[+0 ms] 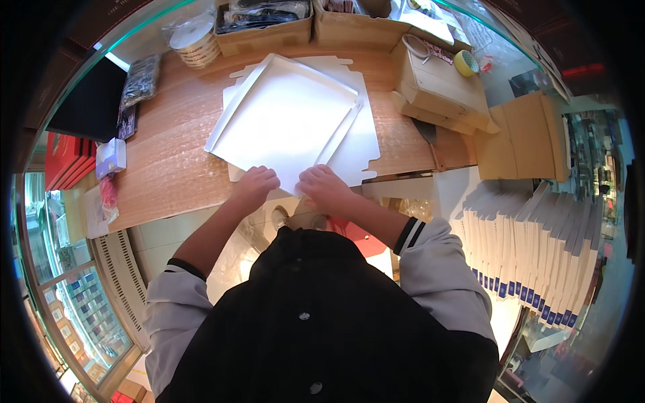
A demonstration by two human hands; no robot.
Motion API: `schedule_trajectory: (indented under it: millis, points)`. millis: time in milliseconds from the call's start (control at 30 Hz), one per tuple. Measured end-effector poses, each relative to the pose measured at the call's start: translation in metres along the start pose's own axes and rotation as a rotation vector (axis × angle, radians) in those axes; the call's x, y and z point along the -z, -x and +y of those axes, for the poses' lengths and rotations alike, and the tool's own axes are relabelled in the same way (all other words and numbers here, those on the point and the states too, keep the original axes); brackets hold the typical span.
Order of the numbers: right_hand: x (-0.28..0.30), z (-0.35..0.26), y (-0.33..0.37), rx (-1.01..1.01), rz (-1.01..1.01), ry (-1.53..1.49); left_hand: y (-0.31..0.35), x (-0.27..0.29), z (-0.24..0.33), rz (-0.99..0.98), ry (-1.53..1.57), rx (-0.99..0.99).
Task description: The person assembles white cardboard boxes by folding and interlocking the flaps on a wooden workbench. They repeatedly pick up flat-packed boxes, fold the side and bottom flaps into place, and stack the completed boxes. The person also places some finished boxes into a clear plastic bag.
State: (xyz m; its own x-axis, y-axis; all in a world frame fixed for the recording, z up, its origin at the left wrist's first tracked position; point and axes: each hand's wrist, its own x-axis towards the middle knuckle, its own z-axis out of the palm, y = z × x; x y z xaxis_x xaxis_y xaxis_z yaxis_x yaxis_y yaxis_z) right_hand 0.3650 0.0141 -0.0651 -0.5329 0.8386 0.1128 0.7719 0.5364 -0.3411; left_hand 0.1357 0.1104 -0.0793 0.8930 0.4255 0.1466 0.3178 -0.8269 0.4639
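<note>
On the wooden table lies a partly folded white cardboard tray (279, 114), turned so that one corner points at me. Its upper-left and upper-right rims stand up, and a narrow flap slants along its right side. Beneath it is a flat white cardboard sheet (366, 134) with notched edges. My left hand (257, 185) is closed on the tray's near-left edge, fingers curled over it. Close to the near corner, my right hand (321, 187) pinches the edge with curled fingers. Both thumbs are mostly hidden.
Cardboard boxes (440, 87) stand at the right, with a yellow tape roll (465, 63) on top. A dark blade (426, 131) lies beside them. Open cartons (265, 37) and a white ribbon spool (193, 40) line the back. White folded boxes (531, 242) are stacked at lower right.
</note>
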Motion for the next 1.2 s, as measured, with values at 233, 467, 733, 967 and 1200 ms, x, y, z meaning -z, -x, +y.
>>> schedule_trajectory:
  millis: [233, 467, 733, 967, 1200]
  points:
    - [0.003, -0.001, 0.018, 0.074, -0.001, -0.216, 0.009, 0.005, -0.006, -0.118, -0.086, -0.105]
    - [0.039, 0.098, -0.004, -0.392, 0.444, 0.107, 0.016, 0.048, -0.041, 0.154, 0.194, 0.603]
    - [0.036, 0.159, 0.009, -0.914, 0.228, -0.062, 0.045, 0.029, -0.044, 0.182, -0.078, 0.964]
    - [0.031, 0.078, 0.033, -1.191, -0.079, -0.37, 0.048, -0.013, 0.007, 0.295, 0.155, 1.068]
    - [0.008, 0.065, 0.052, -1.097, 0.049, -0.265, 0.052, -0.008, 0.02, 0.111, 0.124, 1.266]
